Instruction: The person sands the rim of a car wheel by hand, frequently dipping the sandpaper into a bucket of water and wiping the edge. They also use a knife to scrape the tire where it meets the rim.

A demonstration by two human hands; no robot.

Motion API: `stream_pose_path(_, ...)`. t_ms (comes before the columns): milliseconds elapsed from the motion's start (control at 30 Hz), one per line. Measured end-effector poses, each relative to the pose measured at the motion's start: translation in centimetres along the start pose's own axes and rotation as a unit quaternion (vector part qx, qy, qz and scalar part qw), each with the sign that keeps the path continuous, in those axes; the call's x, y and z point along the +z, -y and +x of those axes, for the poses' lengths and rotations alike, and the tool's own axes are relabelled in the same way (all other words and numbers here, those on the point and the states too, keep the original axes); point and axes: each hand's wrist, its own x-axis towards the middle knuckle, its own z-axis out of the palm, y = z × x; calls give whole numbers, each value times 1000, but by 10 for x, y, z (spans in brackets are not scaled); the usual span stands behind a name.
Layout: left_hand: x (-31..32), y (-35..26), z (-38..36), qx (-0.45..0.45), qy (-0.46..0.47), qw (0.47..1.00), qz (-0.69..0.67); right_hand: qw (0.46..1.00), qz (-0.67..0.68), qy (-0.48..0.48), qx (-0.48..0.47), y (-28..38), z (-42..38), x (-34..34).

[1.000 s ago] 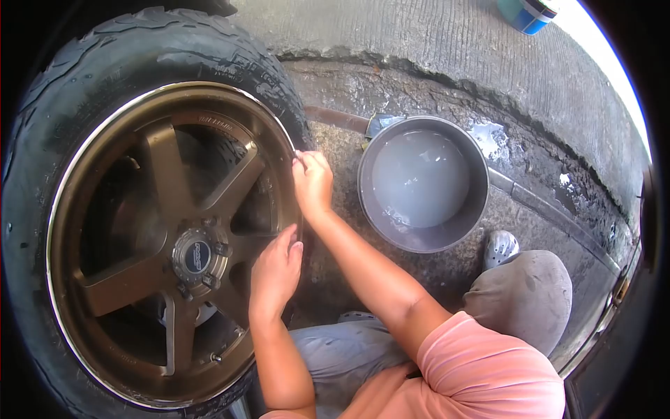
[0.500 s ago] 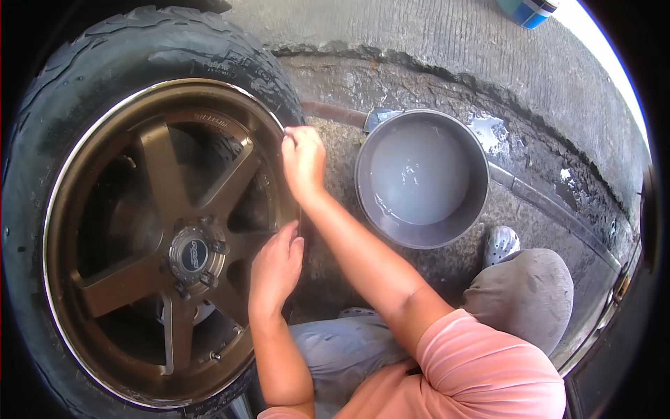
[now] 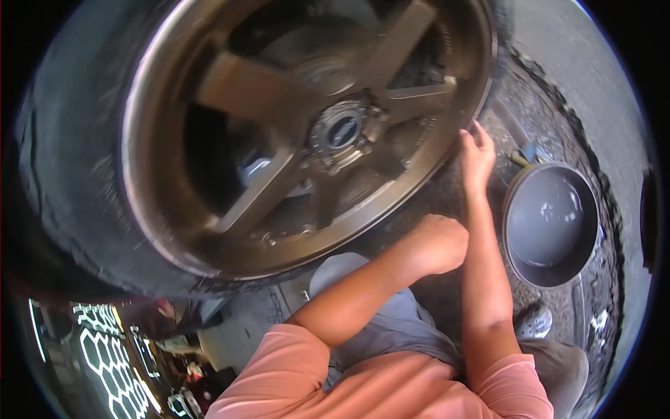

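Where the bronze wheel (image 3: 314,112) curves down at its right side, my right hand (image 3: 479,157) is raised to the outer edge of the rim, with the fingertips right at the lip. Two of those digits stand slightly parted at the tips; I cannot tell whether they grip the edge or anything small against it. My left hand (image 3: 438,244) is below the wheel's lower right edge, well apart from the rim, with its back toward me. Its fingers bend inward out of sight, so I cannot tell what, if anything, they hold. Its knuckles overlap my right forearm in this view, though whether they touch it is unclear.

The wheel fills the upper part of the view, tilted and somewhat blurred, with the hub cap (image 3: 344,131) left of both hands and the black tyre (image 3: 77,167) broad on the far left. Just to the right of my right forearm is a grey tub (image 3: 558,271), on the ground, with bright glints inside it. Below it shows a pale perforated shoe (image 3: 536,322).
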Motion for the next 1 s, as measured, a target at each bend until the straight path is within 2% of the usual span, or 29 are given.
stream_pose_path(33, 0, 1, -1, -3, -13, 1000, -5, 1000, 8, -2, 11, 5, -4, 2)
stream_pose_path(133, -5, -2, -3, -16, -34, 999, 10, 984, -172, -6, -38, 15, -10, 1)
stream_pose_path(233, -6, -24, -14, 51, -75, 996, 24, 978, -209, 22, -2, 29, -3, -3)
stream_pose_path(267, -3, -35, -19, 101, -138, 985, 3, 971, -239, 13, -25, 38, -4, -5)
stream_pose_path(367, 10, -78, -33, 209, -272, 938, -57, 968, -224, 107, -18, 90, -7, -22)
stream_pose_path(400, 7, -90, -41, 217, -245, 942, -76, 955, -259, 147, 14, 134, -12, -32)
stream_pose_path(433, 10, -94, -42, 233, -259, 933, -86, 957, -225, 178, -32, 148, -10, -48)
stream_pose_path(467, 13, -98, -43, 248, -273, 924, -97, 932, -295, 201, -64, 176, -10, -66)
stream_pose_path(533, 18, -102, -43, 257, -320, 907, -95, 918, -319, 232, -41, 215, -9, -106)
stream_pose_path(633, 11, -96, -39, 244, -321, 912, -74, 902, -323, 260, 121, 232, -1, -164)
stream_pose_path(700, 4, -91, -38, 219, -312, 923, -55, 856, -413, 260, 169, 217, 4, -182)
stream_pose_path(733, -3, -88, -37, 202, -296, 932, -59, 799, -502, 268, 193, 202, 9, -184)
stream_pose_path(800, -15, -80, -37, 161, -248, 954, -41, 746, -565, 301, 184, 126, 12, -209)
stream_pose_path(833, -19, -74, -36, 136, -217, 966, -20, 690, -622, 327, 174, 130, 5, -199)
stream_pose_path(900, -24, -58, -34, 84, -162, 983, 20, 741, -584, 287, 164, 157, 1, -189)
stream_pose_path(933, -26, -51, -33, 52, -160, 986, 9, 745, -599, 270, 112, 173, 1, -191)
stream_pose_path(1000, -29, -35, -30, -8, -170, 985, 7, 822, -536, 191, 4, 201, 3, -194)
